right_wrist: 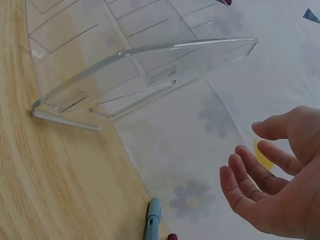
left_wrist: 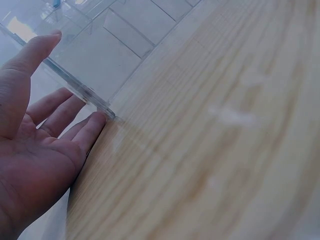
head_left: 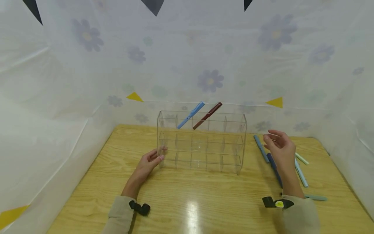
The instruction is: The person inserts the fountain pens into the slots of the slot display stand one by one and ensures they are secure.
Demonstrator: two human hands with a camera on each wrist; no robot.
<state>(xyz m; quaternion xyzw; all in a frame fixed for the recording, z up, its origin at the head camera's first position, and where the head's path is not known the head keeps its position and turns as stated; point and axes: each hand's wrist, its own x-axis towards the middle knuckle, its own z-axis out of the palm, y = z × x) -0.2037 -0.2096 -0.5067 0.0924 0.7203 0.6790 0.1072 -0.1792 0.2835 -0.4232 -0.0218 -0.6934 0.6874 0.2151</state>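
- Clear acrylic pen rack (head_left: 201,143) is standing on the wood-grain table (head_left: 175,201).
- Left hand (head_left: 148,162) is holding the rack's lower left edge, thumb at the front, fingers along the side; grip is narrow, looking light, pressure impossible to tell.
- Right hand (head_left: 281,148) is hovering right of the rack, holding nothing, fingers loosely bent, a fair gap showing between thumb and fingertips.
- Sky-blue clip pen (head_left: 191,115) and maroon clip pen (head_left: 207,115) are leaning in the rack's top tier, upper ends sticking out above its rim; exact compartments aren't reading through the plastic.
- Right of the rack, loose pens are lying: teal pen (head_left: 261,149) nearest it, then navy pen (head_left: 274,169), with light-blue pen (head_left: 301,173), pale-green pen (head_left: 302,158) and sage-green pen (head_left: 316,197) farther out.
- Risk: rack is looking light, so a hard left-hand push could be sliding or tipping it, shaking both leaning pens loose.
- Risk: a low sweep right of the rack could be setting the navy pen rolling, right wrist being so near.
- Risk: teal and navy pens are lying so close that fingers could be catching both.
- Risk: a knuckle brushing the maroon pen's raised end could be levering it out of the rack.
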